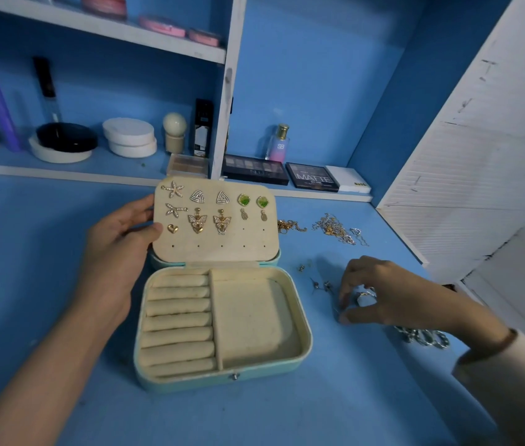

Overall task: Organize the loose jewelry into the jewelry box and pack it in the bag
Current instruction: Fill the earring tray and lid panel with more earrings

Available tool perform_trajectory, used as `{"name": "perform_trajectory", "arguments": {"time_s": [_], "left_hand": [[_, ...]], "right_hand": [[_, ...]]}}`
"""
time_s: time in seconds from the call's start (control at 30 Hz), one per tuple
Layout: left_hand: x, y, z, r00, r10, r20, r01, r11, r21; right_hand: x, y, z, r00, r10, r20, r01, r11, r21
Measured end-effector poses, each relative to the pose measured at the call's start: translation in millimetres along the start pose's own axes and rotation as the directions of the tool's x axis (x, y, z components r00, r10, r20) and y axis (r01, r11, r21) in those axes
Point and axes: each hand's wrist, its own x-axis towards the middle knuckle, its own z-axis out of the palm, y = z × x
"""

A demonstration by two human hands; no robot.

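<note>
- The right grip (383,291) has its fingers curled downward, thumb and fingertips closed about a small silver piece (364,298) on the tabletop (61,284). We cannot tell whether the piece has left the surface. It is small and smooth, so a shallow pinch may let it slip and roll away.
- Just beyond the fingertips of this grip, on the box side, loose studs (319,284) lie on the tabletop. A careless sweep of the fingers may scatter them.
- Under the wrist of the right grip lies a chunky silver chain (425,338). The sleeve may catch it and drag it along.
- Well beyond the right grip, a gold chain (290,225) and a tangle of mixed chains (338,230) await sorting. Lifted together, we expect them to knot further.
- The left grip (119,239) pinches the edge of the earring panel (219,239), thumb in front and fingers behind, and holds it raised. If we release it abruptly, the panel may drop and loosen the mounted earrings (209,210).
- The jewelry box (222,378) stands open between the two grips, its ring rolls (177,320) unfilled. Excess pull from the left grip may tip or slide it.
- No bag is in view.
</note>
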Motion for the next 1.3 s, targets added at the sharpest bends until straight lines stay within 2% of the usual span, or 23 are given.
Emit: {"name": "perform_trajectory", "arguments": {"time_s": [0.5, 0.67, 1.0, 1.17, 1.3], "left_hand": [[0, 0, 1, 1.0, -0.012, -0.006, 0.012, 1.0, 0.002], [1, 0, -1, 1.0, -0.016, -0.008, 0.016, 1.0, 0.003], [1, -1, -1, 1.0, -0.009, 0.012, 0.009, 1.0, 0.002], [1, -1, -1, 1.0, 0.0, 0.015, 0.0, 1.0, 0.001], [2, -2, -1, 1.0, -0.002, 0.008, 0.002, 1.0, -0.001]], "right_hand": [[3, -3, 5, 0.998, -0.019, -0.053, 0.019, 1.0, 0.017], [8, -6, 10, 0.991, -0.029, -0.133, 0.038, 0.997, 0.065], [13, -11, 21, 0.959, -0.116, -0.26, 0.132, 0.99, 0.044], [15, -9, 9, 0.944, -0.033, -0.329, 0.062, 0.995, 0.076], [18, -5, 1, 0.951, 0.013, -0.309, 0.014, 0.996, 0.084]]}}
